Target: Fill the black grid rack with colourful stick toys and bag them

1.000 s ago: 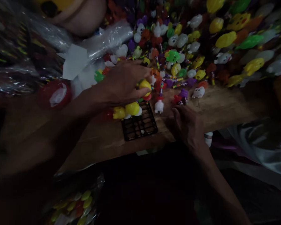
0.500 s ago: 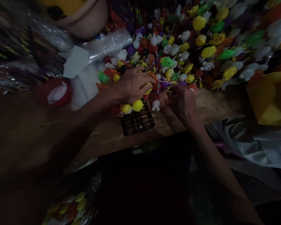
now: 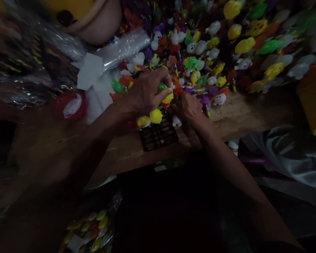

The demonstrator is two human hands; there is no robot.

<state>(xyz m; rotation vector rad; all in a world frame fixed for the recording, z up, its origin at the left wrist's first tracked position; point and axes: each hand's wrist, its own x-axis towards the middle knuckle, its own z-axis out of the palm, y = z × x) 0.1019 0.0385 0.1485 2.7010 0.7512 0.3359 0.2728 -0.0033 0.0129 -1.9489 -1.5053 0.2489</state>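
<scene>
My left hand (image 3: 150, 89) is bent over the black grid rack (image 3: 158, 138), thumb and fingers curled around a round yellow plastic toy head (image 3: 168, 98). A bit of green shows in the gap between thumb and forefinger. Beside it on the right, my right hand (image 3: 188, 105) is closed, its fingertips low near the rack's far right corner; what they hold is hidden. Another yellow ball (image 3: 156, 116) sits at the rack's back edge. A white animal-shaped head (image 3: 176, 121) lies by the rack, below my right hand.
A big pile of coloured animal-head toys (image 3: 200, 49) on patterned sticks covers the back of the wooden table (image 3: 226, 112). To the left are a red bowl (image 3: 68, 105), clear plastic bags (image 3: 126, 44) and a pink tub (image 3: 102, 24). A yellow container (image 3: 313, 102) stands right.
My right hand has moved left, closer to my left hand. A purple toy and a white one now show to its right. My left fingers have lifted into a rounder curl.
</scene>
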